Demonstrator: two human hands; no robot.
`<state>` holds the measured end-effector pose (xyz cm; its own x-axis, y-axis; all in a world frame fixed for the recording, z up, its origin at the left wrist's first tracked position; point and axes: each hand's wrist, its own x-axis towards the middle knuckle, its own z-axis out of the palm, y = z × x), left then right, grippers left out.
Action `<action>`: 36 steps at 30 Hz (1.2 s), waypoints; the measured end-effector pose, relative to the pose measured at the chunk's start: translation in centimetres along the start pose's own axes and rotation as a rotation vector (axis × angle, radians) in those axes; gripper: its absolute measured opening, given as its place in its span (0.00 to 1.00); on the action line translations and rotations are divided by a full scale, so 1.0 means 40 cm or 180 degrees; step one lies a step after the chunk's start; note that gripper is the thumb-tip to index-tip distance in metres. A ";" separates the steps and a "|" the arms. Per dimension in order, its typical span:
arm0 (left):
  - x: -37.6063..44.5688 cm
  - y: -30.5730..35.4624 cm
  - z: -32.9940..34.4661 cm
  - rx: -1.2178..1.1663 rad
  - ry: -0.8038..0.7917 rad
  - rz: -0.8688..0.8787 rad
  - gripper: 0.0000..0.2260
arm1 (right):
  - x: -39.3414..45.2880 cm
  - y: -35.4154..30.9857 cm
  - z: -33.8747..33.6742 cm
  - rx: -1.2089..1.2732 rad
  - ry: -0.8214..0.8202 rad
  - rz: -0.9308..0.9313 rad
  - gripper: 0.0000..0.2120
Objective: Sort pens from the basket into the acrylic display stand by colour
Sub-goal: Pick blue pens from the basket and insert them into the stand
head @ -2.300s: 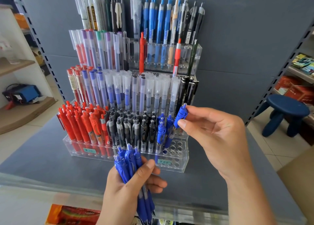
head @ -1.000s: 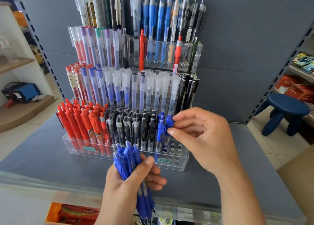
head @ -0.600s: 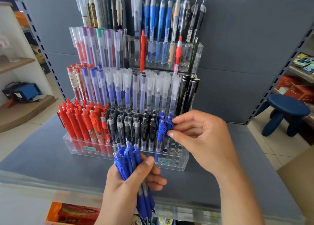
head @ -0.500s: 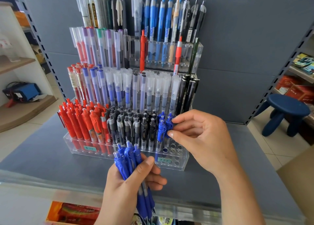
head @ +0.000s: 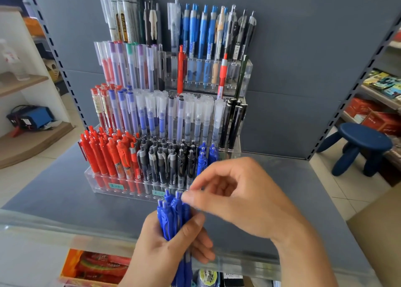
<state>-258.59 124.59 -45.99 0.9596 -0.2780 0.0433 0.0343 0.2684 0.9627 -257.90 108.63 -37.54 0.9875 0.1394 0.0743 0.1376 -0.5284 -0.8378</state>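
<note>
Your left hand (head: 171, 243) sits low at the near edge of the table (head: 54, 197), palm toward you, fingers wrapped round a bundle of blue pens (head: 173, 213). The thumb presses across the front of the bundle, and the pens stand roughly upright with their clicker ends above your fist and their tips running down past the table edge.

Your right hand (head: 245, 197) comes in from the right, wrist lower right and forearm angled up toward the middle. It hovers just above and right of the bundle, with the knuckles raised and the fingers curled loosely. Its thumb and forefinger are pinched close together at the tops of the blue pens. The fingertips are blurred, so you cannot tell whether they already grip one pen or only touch it.

The stand (head: 97, 182) is on the table right behind your hands, in stepped tiers. In its front row, red pens (head: 108, 154) fill the left, black pens (head: 167, 160) the middle, and a few blue pens (head: 205, 156) stand just right of the black ones, partly behind your right hand. The higher tiers hold capped and clip pens of mixed colours.

A blue stool (head: 360, 145) stands on the floor at far right.
</note>
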 end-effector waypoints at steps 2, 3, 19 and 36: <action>-0.009 0.007 0.001 0.0042 -0.0041 0.0024 0.09 | -0.007 -0.004 0.009 -0.0194 -0.0308 0.0082 0.12; -0.013 0.011 0.001 0.0042 -0.0076 0.0034 0.08 | -0.009 -0.003 0.010 -0.0234 -0.0349 0.0067 0.12; -0.024 0.016 -0.029 -0.0082 -0.0792 -0.0240 0.21 | -0.001 0.023 -0.002 0.1250 0.0130 -0.0255 0.05; -0.025 -0.007 0.002 0.0478 0.0196 0.0336 0.08 | -0.009 0.018 -0.002 0.0874 0.0198 -0.0230 0.16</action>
<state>-259.59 124.71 -46.28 0.9711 -0.1972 0.1341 -0.1050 0.1511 0.9829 -258.14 108.13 -38.11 0.9799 0.1123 0.1649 0.1899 -0.2712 -0.9436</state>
